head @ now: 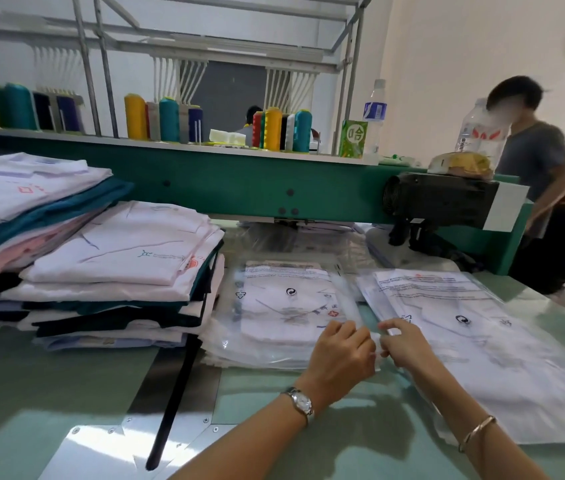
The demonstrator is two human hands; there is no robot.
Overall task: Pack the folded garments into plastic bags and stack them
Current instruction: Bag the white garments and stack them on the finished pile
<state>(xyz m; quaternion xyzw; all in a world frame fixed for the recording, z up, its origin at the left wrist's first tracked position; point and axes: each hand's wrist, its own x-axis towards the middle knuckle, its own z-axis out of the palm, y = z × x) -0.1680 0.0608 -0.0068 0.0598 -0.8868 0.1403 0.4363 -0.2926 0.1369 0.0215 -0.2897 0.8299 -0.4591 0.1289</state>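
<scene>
Pinching the plastic bag (276,353) edge, left hand (341,358) and right hand (404,344) sit close.

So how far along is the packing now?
Done: a small pile of bagged shirts sits mid-table. In hand: the left hand and right hand pinch the edge of a bag beside it. Left: two tall stacks of folded garments, not yet bagged, so most remains.

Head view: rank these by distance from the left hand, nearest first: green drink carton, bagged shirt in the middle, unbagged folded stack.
1. Bagged shirt, right at the left hand, mid-table.
2. Folded stack, to the left on the table.
3. Green drink carton, far back on the machine shelf.
</scene>
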